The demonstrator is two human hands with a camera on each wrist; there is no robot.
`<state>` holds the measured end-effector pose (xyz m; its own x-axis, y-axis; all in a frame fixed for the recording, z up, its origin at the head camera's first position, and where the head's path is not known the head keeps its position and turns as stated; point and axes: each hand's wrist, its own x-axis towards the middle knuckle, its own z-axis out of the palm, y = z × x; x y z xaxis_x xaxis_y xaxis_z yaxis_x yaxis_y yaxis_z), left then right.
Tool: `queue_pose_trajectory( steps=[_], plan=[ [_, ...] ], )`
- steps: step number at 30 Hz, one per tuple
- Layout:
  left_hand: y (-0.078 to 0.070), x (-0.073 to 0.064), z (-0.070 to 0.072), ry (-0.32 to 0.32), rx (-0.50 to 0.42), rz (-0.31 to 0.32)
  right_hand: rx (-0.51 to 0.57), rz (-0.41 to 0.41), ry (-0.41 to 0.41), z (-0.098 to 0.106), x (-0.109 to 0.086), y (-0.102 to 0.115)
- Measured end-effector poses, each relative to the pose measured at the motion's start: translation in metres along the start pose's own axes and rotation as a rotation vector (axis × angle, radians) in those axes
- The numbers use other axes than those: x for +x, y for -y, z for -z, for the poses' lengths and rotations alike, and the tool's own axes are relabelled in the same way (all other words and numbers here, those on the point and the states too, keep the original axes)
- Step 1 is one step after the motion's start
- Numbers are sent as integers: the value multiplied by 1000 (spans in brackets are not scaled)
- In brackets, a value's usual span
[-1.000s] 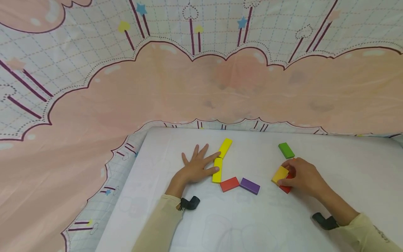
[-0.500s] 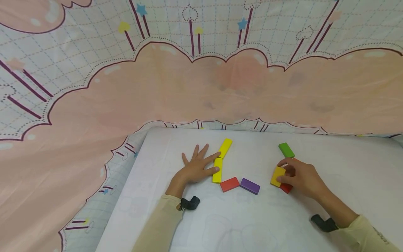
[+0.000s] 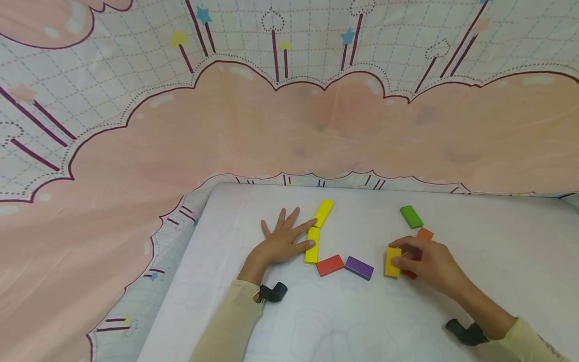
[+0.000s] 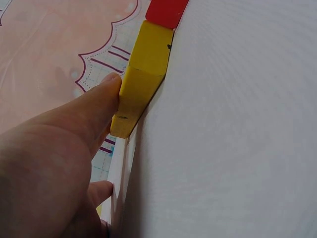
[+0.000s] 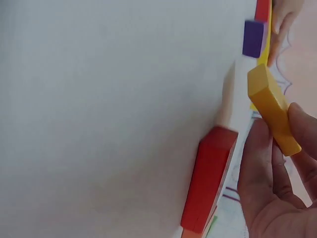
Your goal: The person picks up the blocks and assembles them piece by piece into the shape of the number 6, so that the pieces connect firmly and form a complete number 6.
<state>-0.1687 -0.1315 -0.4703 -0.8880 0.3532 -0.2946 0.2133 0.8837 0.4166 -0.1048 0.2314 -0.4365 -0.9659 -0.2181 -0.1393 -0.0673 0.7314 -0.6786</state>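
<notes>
My left hand (image 3: 282,244) lies with fingers spread at the left; its index fingertip is at the upper yellow block (image 3: 324,210) and its thumb touches the lower yellow block (image 3: 312,255). In the left wrist view the thumb is against the side of that lower block. My right hand (image 3: 436,262) pinches another yellow block (image 5: 272,106) between thumb and fingers, raised above the table. Below and beside it a red block (image 5: 210,173) lies on the table, partly covered by the hand in the head view. An orange block (image 3: 425,233) shows just behind the right hand.
A second red block (image 3: 330,265) and a purple block (image 3: 359,268) continue from the lower yellow block, end to end. The green block (image 3: 411,216) lies behind the orange one. White table (image 3: 362,322) underneath; a patterned cloth (image 3: 294,130) hangs behind.
My right hand has moved slightly left and towards the body with its yellow block, which has turned more upright in the head view. The orange block is now uncovered. My left hand stays put.
</notes>
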Motion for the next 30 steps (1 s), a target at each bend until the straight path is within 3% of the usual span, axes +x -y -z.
queue_pose_trajectory(
  steps=[18,30],
  plan=[
    [1,-2,0,7,-2,1,71,-33,129,-24,-21,8],
    [1,-2,0,7,-1,-5,11,-15,169,-36,-21,9]
  ],
)
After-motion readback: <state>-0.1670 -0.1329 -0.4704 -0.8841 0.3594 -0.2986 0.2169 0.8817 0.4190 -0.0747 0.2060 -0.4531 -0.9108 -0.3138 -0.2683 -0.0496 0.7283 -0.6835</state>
